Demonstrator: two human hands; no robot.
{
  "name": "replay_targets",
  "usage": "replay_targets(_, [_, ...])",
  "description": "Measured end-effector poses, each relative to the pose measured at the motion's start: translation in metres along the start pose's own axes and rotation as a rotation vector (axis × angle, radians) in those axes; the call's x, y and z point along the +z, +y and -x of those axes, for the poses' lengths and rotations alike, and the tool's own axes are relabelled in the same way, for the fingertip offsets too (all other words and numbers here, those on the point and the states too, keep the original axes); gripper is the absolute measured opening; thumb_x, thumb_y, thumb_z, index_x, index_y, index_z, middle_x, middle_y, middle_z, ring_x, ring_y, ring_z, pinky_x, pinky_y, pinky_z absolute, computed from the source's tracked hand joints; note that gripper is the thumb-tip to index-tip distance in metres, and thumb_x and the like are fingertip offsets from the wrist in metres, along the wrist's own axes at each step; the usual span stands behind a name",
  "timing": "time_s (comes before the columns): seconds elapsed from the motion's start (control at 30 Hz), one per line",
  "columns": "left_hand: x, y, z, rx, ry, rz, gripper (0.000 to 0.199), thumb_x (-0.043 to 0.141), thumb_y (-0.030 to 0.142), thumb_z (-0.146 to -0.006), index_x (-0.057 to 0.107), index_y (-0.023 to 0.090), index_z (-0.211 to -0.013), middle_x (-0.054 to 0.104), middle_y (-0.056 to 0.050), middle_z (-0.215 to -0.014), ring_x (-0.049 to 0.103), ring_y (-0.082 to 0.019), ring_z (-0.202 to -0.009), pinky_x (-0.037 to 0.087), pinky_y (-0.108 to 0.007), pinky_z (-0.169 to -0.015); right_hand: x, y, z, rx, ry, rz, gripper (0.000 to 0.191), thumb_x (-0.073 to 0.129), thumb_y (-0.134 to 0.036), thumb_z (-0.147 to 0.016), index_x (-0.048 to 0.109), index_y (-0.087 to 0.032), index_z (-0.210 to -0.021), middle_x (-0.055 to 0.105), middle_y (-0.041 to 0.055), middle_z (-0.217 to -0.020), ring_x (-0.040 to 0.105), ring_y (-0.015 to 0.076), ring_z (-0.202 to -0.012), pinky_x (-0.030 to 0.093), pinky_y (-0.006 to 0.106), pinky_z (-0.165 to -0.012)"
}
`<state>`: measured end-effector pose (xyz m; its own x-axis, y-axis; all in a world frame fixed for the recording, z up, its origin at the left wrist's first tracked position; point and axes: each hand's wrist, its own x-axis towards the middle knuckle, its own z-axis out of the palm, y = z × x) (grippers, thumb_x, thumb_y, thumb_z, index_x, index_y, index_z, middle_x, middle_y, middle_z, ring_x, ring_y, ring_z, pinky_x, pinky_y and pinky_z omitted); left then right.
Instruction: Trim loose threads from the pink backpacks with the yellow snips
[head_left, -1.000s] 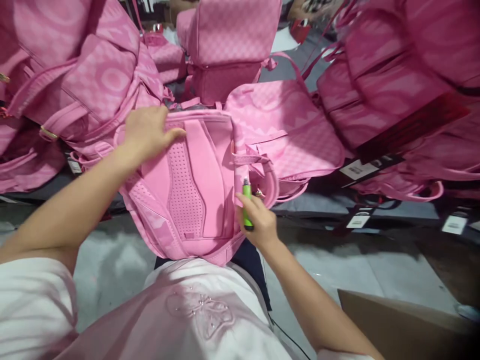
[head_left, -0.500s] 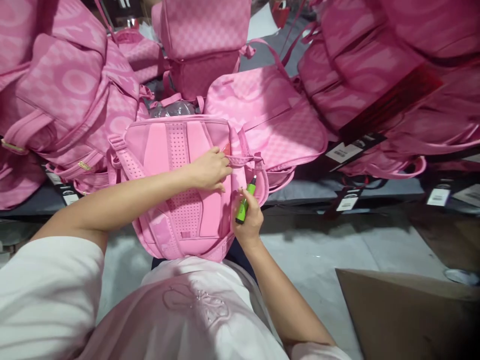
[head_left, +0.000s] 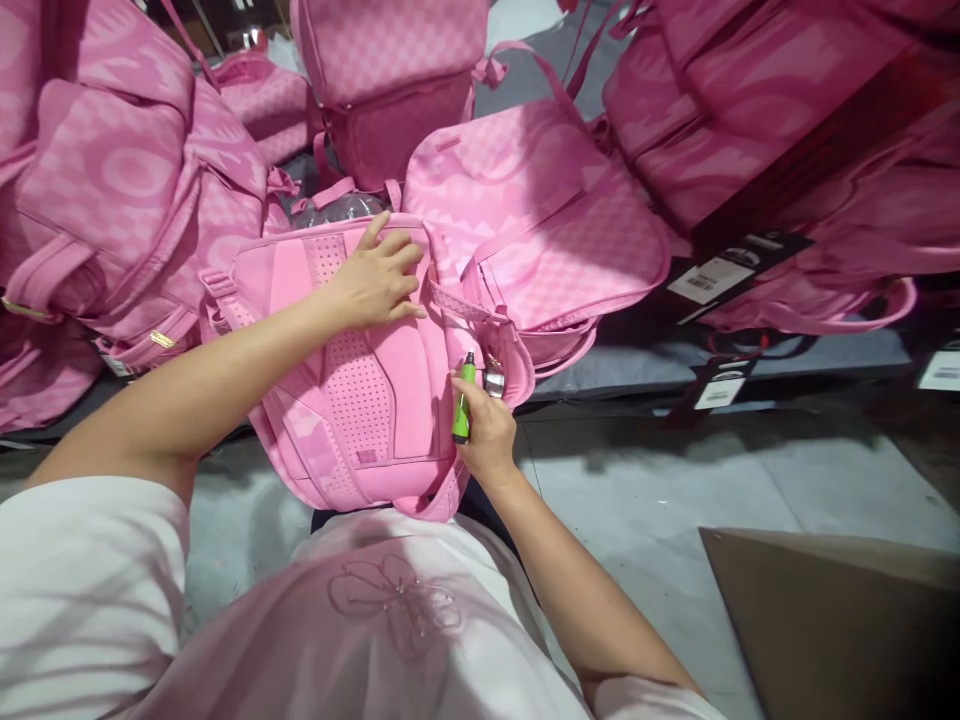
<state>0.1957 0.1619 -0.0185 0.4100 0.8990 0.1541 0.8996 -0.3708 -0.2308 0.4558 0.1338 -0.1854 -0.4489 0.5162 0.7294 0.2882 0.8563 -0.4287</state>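
Observation:
A pink backpack lies against my front with its padded, perforated back panel facing up. On the upper part of that panel rests my left hand, its fingers spread and nothing held in it. My right hand is at the backpack's right side, closed around a green marker with black ends that points up. Just beyond its knuckles shows a small silvery metal piece; whether the hand holds it too I cannot tell. The right shoulder strap loops beside the hand.
Another pink backpack lies right behind this one on a grey-covered table. More pink backpacks are piled left and right, some with black hang tags. A brown cardboard panel stands on the floor at lower right.
My left hand has moved up and left from the right edge of the panel, and its fingers have spread. The marker has turned more upright, and the silvery piece has come into sight.

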Motion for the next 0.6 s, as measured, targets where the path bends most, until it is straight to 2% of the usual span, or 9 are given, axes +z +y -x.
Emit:
replay_targets(0.1, [0.001,0.000,-0.002,0.119,-0.073,0.004,0.057,0.041,0.069,-0.093,0.064,0.019,-0.084,0.063,-0.010,-0.110,0.043,-0.028,-0.116,0.023,-0.054,-0.114,0.004,0.001,0.002,-0.002,0.030,0.041,0.056,0.049,-0.003,-0.082,0.053,-0.020,-0.136,0.072,0.0087,-0.116,0.070,0.0186,-0.089,0.049,0.029,-0.074])
replay_targets(0.17, [-0.004,-0.012,-0.006,0.153,-0.111,-0.036,0.055,0.043,0.069,-0.092,0.066,0.019,-0.085,0.064,-0.008,-0.110,0.042,-0.026,-0.118,0.022,-0.054,-0.116,0.008,0.003,0.004,-0.003,0.043,0.061,0.054,0.048,-0.004,-0.083,0.054,-0.020,-0.135,0.073,0.0088,-0.114,0.070,0.0180,-0.085,0.049,0.028,-0.072])
replay_targets(0.3, [-0.021,-0.043,-0.016,0.002,-0.006,-0.116,0.044,0.052,0.058,-0.092,0.070,0.019,-0.085,0.061,-0.009,-0.124,0.036,-0.030,-0.133,0.008,-0.057,-0.120,0.015,0.006,0.006,-0.012,0.020,0.057,0.052,0.049,-0.004,-0.084,0.055,-0.019,-0.133,0.072,0.0105,-0.119,0.071,0.0183,-0.084,0.049,0.028,-0.069])
replay_targets(0.37, [-0.024,-0.047,-0.017,-0.073,0.046,-0.109,0.039,0.053,0.053,-0.092,0.071,0.019,-0.085,0.059,-0.008,-0.128,0.033,-0.033,-0.139,0.007,-0.058,-0.120,0.013,0.006,0.005,-0.015,0.025,0.057,0.051,0.050,-0.004,-0.084,0.055,-0.019,-0.132,0.073,0.0106,-0.119,0.071,0.0189,-0.084,0.051,0.029,-0.068])
replay_targets(0.47, [-0.017,-0.033,-0.010,-0.096,0.038,-0.064,0.041,0.054,0.058,-0.090,0.070,0.019,-0.090,0.056,-0.007,-0.133,0.032,-0.033,-0.139,0.010,-0.060,-0.118,0.005,0.002,0.000,0.017,0.061,-0.001,0.046,0.052,-0.006,-0.087,0.057,-0.020,-0.130,0.074,0.0085,-0.114,0.073,0.0192,-0.084,0.055,0.029,-0.070])
replay_targets(0.6, [-0.002,0.002,0.008,-0.049,-0.003,-0.032,0.052,0.062,0.070,-0.079,0.066,0.021,-0.098,0.055,-0.007,-0.135,0.034,-0.033,-0.133,0.012,-0.064,-0.118,-0.007,-0.013,-0.012,0.221,0.141,-0.321,0.035,0.056,-0.023,-0.096,0.056,-0.024,-0.131,0.073,0.0072,-0.110,0.074,0.0202,-0.090,0.061,0.032,-0.078])
